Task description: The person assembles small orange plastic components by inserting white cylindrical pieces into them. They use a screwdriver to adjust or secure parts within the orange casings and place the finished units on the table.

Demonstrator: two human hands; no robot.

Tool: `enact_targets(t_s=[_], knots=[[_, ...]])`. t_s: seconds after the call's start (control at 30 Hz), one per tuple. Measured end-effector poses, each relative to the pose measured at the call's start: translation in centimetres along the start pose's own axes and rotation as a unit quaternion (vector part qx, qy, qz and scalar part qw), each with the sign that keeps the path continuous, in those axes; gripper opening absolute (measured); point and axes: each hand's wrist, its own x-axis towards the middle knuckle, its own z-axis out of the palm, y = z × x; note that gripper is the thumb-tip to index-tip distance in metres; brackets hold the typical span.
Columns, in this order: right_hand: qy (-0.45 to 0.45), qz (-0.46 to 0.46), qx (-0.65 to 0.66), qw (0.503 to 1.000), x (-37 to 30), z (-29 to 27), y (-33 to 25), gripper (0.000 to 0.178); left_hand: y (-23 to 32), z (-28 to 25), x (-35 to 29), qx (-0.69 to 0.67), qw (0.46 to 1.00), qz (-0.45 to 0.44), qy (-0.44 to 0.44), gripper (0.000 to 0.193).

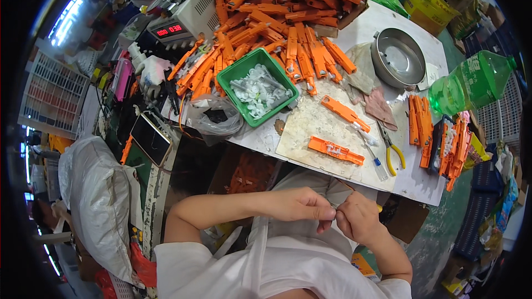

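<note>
My left hand (306, 206) and my right hand (358, 217) meet above my lap, in front of the table edge. Both are closed, with thumbs and fingertips pinched close together. Whatever is between them is too small or hidden to name; a bit of yellow shows beside the right hand. On the worn board (293, 143) beyond lie two orange plastic housings, a farther one (344, 113) and a nearer one (336, 150). Right of them are pliers (394, 155) with yellow handles and a screwdriver (378, 167) with a clear and blue handle.
A green tray (225, 79) holds small whitish plastic parts. Orange housings (266, 22) heap up behind it, spilling from a carton. A steel bowl (379, 72), a green bottle (471, 82) and more housings (421, 127) stand right. A phone (151, 139) and a white sack (97, 199) are left.
</note>
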Motion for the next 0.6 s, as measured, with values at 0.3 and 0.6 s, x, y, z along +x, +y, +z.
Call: enact_targets(t_s=[0.3, 0.6], knots=[[0.033, 0.152, 0.102, 0.983, -0.7, 0.7, -0.1, 0.007, 0.2, 0.1, -0.1, 0.43, 0.863, 0.167, 0.205, 0.04], [0.03, 0.227, 0.129, 0.965, -1.3, 1.0, -0.1, 0.009, -0.4, 1.0, -0.4, 0.64, 0.654, 0.288, 0.281, 0.034]])
